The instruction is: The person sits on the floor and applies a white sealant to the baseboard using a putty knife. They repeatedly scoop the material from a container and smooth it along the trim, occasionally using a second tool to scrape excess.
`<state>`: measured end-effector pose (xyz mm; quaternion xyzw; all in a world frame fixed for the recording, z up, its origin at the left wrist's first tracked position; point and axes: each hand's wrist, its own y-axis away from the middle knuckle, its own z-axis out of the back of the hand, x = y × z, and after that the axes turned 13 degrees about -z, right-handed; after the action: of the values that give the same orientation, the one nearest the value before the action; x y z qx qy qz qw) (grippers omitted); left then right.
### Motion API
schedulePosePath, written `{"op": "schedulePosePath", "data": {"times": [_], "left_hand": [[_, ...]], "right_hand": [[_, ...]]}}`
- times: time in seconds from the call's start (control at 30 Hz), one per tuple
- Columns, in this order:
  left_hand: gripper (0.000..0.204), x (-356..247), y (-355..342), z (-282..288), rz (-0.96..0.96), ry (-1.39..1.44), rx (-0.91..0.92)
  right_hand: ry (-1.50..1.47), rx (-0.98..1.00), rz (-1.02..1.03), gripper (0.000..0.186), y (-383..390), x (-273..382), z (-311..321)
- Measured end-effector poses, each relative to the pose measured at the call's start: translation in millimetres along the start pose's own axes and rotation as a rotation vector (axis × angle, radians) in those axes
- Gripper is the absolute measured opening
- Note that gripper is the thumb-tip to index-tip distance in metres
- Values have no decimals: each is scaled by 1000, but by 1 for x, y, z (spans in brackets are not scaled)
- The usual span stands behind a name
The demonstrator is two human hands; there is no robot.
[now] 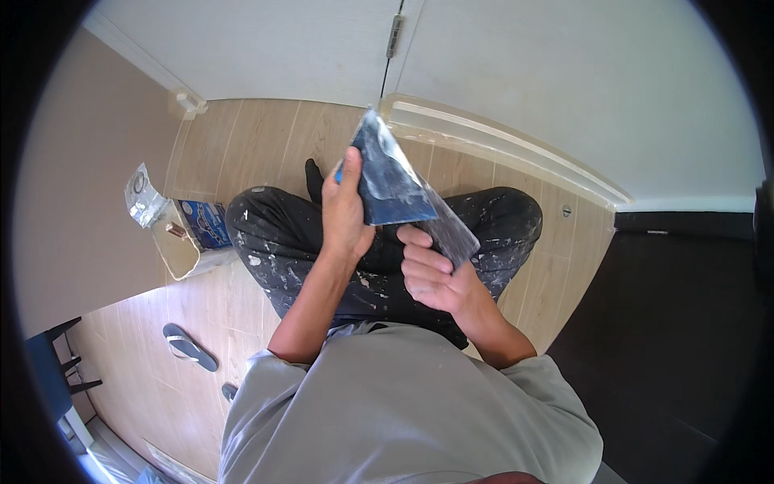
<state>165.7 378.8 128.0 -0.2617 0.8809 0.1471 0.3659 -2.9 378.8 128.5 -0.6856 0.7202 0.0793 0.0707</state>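
I sit cross-legged on a wooden floor in paint-spattered dark trousers (278, 242). My left hand (345, 211) grips a wide putty knife (387, 181) by its blue handle, the dark blade angled up and to the right. My right hand (431, 270) holds a second, narrower scraper (451, 232), whose blade lies against the lower edge of the wide blade. Both blades cross above my lap.
An open cardboard box (189, 234) with a small plastic bag (143, 194) stands at my left by the beige wall. A grey flip-flop (189, 348) lies on the floor at lower left. A white door and threshold (500, 141) run ahead; dark flooring lies at right.
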Motion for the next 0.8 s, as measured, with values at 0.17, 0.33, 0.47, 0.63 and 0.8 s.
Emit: {"op": "schedulePosePath", "data": {"times": [0.17, 0.33, 0.47, 0.63, 0.8], "left_hand": [[39, 3, 13, -7, 14, -47, 33], [43, -31, 9, 6, -273, -27, -178], [39, -34, 6, 17, -473, -165, -250], [37, -32, 15, -1, -613, -366, -188], [37, -31, 21, -2, -584, -658, -88]], "right_hand": [[11, -413, 315, 21, -30, 46, 14], [440, -630, 875, 24, -16, 63, 12], [828, -696, 1066, 30, -10, 30, -26], [1073, -829, 1262, 30, -30, 26, -10], [1130, -866, 1273, 30, -31, 26, -9]]}}
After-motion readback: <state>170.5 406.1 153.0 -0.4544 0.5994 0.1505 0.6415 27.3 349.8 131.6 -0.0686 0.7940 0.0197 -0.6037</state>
